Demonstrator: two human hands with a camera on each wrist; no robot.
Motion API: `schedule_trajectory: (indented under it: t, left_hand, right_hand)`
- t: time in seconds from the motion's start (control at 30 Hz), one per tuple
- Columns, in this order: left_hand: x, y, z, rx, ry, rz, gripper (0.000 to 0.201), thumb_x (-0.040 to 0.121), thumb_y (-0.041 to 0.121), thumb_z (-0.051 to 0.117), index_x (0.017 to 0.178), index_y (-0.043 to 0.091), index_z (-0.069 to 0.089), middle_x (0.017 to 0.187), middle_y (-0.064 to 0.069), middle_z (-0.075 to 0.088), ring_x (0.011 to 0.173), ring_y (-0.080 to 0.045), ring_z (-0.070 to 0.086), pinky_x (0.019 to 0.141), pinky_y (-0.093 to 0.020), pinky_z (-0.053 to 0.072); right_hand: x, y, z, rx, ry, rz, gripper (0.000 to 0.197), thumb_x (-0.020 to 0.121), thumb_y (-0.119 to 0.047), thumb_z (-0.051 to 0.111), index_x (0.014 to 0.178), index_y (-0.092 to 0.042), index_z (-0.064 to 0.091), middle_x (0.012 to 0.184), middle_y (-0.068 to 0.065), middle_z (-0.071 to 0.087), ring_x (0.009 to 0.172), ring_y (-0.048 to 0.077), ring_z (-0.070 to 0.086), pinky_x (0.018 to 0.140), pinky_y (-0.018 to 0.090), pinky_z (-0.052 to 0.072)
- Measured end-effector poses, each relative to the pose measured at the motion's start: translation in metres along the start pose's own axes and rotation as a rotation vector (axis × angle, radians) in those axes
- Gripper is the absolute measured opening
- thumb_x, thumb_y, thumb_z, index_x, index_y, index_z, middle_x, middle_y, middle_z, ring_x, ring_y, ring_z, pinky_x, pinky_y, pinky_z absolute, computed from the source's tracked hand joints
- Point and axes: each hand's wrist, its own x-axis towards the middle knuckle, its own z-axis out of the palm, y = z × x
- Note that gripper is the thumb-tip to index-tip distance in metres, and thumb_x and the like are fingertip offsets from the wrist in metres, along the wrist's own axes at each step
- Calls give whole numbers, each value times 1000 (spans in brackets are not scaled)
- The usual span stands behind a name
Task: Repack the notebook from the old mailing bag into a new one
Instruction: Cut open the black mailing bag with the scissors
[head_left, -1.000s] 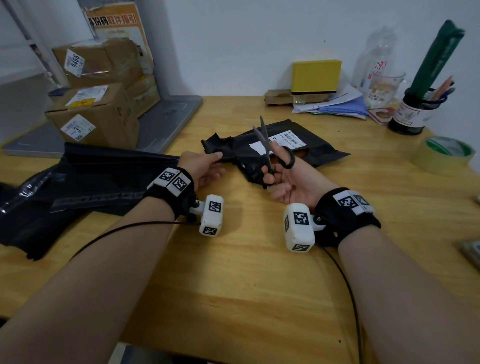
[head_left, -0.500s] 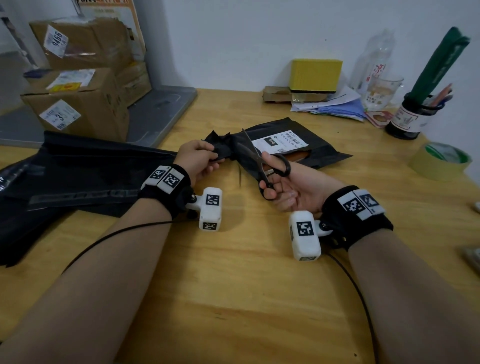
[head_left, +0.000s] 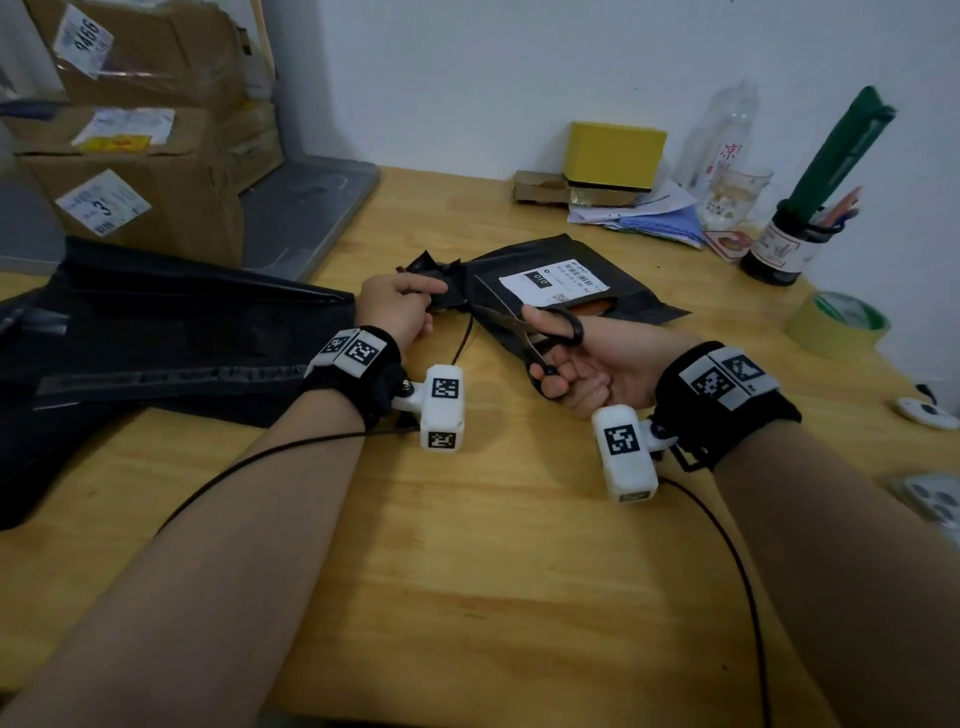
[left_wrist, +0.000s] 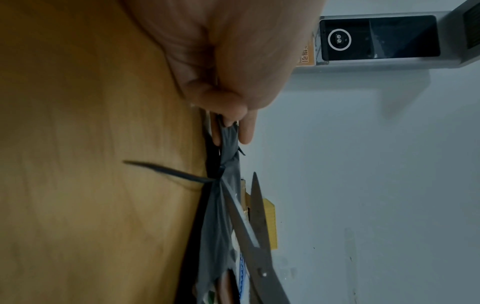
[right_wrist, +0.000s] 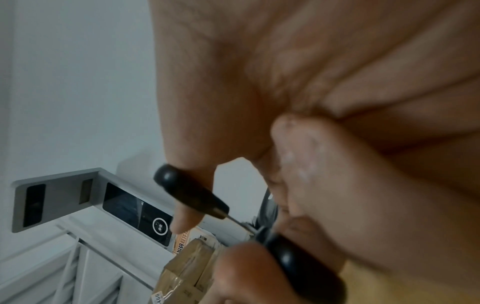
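Your left hand lies low over the worktop, knuckles up, its fingers curled and pinching the bunched end of the old mailing bag. From the left wrist view the black film twists into a tight neck just past your fingertips, and a thin cut strip trails off it onto the wood. Your right hand is turned palm up, thumb through one black loop and fingers curled through the other loop of the scissors. The blades stand apart, pointing toward your left hand, with their tips at the bag's gathered end. Both forearms reach forward, wrists just above the wood and near one another.

The old mailing bag lies flat on the worktop beyond your hands, white shipping label facing up. A brown edge shows at its open side under the label; whether that is the notebook, you cannot tell. A pile of black new mailing bags spreads over the left side of the worktop, under your left wrist.

Behind them stand stacked cardboard boxes with labels, on a grey tray. Along the white wall sit a yellow box, loose papers, a clear bottle, a glass and a dark pen jar. A roll of tape rests near the right edge.
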Motion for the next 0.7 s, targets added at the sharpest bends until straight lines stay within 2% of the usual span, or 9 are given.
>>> schedule_trajectory:
  t: [0.07, 0.17, 0.4, 0.57, 0.7]
  left_hand:
    - [-1, 0, -1, 12, -6, -6, 33, 96, 3, 52, 90, 21, 79, 69, -4, 65, 44, -8, 50, 45, -17, 44]
    - [-1, 2, -1, 13, -10, -19, 31, 95, 5, 52, 94, 22, 78, 65, -4, 63, 44, -9, 51, 51, -19, 45]
    - [-3, 3, -2, 10, -19, -5, 25, 92, 8, 60, 83, 27, 73, 84, -12, 75, 44, -8, 52, 55, -22, 48]
    - [-3, 4, -2, 29, -18, -17, 23, 93, 9, 59, 86, 26, 74, 69, -6, 69, 42, -8, 52, 57, -22, 47]
    - [-3, 4, -1, 40, -30, -21, 23, 93, 10, 59, 88, 28, 72, 83, -10, 75, 42, -9, 51, 57, -22, 47]
  right_hand:
    - [-7, -4, 4, -18, 15, 13, 58, 78, -69, 61, 79, -12, 55, 59, 0, 51, 37, 4, 27, 42, 15, 15]
    - [-14, -8, 9, -50, 29, 29, 57, 76, -69, 61, 78, -12, 55, 58, 1, 52, 35, 4, 28, 40, 15, 17]
    - [-1, -16, 16, -28, -13, 122, 59, 76, -70, 64, 81, -12, 54, 63, 1, 52, 33, 4, 31, 29, 13, 26]
    - [9, -28, 15, -21, 5, 142, 60, 79, -69, 61, 80, -10, 52, 62, 2, 51, 29, 4, 30, 27, 13, 24]
    - [17, -37, 9, -29, -8, 156, 60, 82, -70, 59, 80, -10, 53, 62, 2, 52, 28, 5, 32, 28, 13, 24]
